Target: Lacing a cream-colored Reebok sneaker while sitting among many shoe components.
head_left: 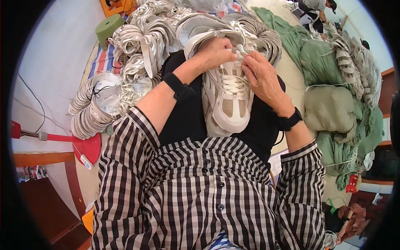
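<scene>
Head view. The shoe upper lies on the black cloth over the person's lap, directly below and between the two hands. Its long axis runs away from the torso, with the toe toward the checked shirt and the ankle opening away from it. Both hands touch the ankle end, so neither is clearly nearer: the left hand reaches across the opening, and the right hand lies along the right-hand lacing edge. In each, thumb and fingers are drawn together in a pinch close to the tongue top; exactly what lies between the fingertips cannot be told. The upper is off-white with beige mesh at the toe and pale laces crossing the instep; no sole shows. Nested stacks of similar uppers lie to the left.
</scene>
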Demonstrator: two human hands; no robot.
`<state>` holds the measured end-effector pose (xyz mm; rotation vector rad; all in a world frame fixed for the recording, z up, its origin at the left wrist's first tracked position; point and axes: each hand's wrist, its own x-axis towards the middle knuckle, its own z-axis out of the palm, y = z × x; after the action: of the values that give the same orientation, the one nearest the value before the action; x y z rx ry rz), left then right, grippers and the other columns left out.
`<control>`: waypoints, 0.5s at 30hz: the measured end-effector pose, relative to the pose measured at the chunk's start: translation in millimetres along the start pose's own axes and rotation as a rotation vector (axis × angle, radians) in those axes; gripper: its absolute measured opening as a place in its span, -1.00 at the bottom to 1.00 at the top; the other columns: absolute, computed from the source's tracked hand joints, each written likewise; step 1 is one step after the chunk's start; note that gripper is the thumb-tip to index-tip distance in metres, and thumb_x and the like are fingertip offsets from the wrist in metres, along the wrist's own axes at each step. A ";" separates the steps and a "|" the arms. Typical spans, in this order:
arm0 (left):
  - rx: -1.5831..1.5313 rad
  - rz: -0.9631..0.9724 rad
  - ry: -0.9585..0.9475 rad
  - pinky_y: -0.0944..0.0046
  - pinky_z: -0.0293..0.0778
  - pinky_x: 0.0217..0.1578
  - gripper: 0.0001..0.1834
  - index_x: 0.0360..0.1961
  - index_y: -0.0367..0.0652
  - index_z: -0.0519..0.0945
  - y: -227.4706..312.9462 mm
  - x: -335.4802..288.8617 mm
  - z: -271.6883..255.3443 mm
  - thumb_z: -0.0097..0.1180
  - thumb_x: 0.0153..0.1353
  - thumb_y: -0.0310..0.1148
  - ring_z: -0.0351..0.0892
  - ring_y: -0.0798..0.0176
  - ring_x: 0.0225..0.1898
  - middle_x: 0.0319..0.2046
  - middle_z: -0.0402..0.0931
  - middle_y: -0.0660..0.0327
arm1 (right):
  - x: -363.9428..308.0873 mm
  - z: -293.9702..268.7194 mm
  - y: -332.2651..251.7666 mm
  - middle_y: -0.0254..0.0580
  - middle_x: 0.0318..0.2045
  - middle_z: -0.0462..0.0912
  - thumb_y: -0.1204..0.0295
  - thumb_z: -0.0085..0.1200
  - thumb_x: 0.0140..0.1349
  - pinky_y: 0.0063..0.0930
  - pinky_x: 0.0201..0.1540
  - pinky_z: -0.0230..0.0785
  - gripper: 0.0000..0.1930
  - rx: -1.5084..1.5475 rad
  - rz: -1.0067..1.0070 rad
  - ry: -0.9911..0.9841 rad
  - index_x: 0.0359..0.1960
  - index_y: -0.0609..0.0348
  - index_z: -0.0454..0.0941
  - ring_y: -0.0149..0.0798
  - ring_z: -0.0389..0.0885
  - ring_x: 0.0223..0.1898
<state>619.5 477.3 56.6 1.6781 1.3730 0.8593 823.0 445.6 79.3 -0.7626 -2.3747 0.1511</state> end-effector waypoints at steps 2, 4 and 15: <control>-0.031 0.010 -0.009 0.34 0.41 -0.37 -0.73 -0.25 -0.23 0.63 0.1 -2.0 -0.3 0.26 0.17 -0.24 0.48 0.43 -0.37 -0.42 0.57 0.27 | -1.8 -2.4 -0.3 -0.03 -0.30 0.48 0.52 0.07 0.24 -0.14 -0.12 0.37 -0.92 0.017 0.008 -0.027 -0.32 0.27 0.48 0.06 0.51 -0.16; -0.075 0.059 0.001 0.33 0.41 -0.37 -0.71 -0.25 -0.24 0.63 -0.9 -3.5 -1.2 0.23 0.20 -0.20 0.48 0.43 -0.35 -0.42 0.58 0.27 | -3.5 -5.6 -2.7 -0.01 -0.28 0.47 0.52 0.06 0.24 -0.14 -0.11 0.37 -0.92 0.016 0.023 -0.061 -0.33 0.28 0.46 0.07 0.51 -0.16; -0.167 0.113 -0.013 0.27 0.41 -0.39 -0.65 -0.31 -0.26 0.64 -12.4 2.1 -3.6 0.22 0.18 -0.13 0.49 0.35 -0.41 -0.45 0.57 0.23 | 0.7 -10.2 -10.9 -0.02 -0.22 0.46 0.58 0.00 0.15 -0.11 -0.13 0.42 -0.92 -0.176 -0.063 -0.205 -0.32 0.26 0.47 0.07 0.51 -0.16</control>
<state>611.2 481.2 47.3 1.6401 1.1727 0.9971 823.4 436.1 90.9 -0.7844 -2.6304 -0.0072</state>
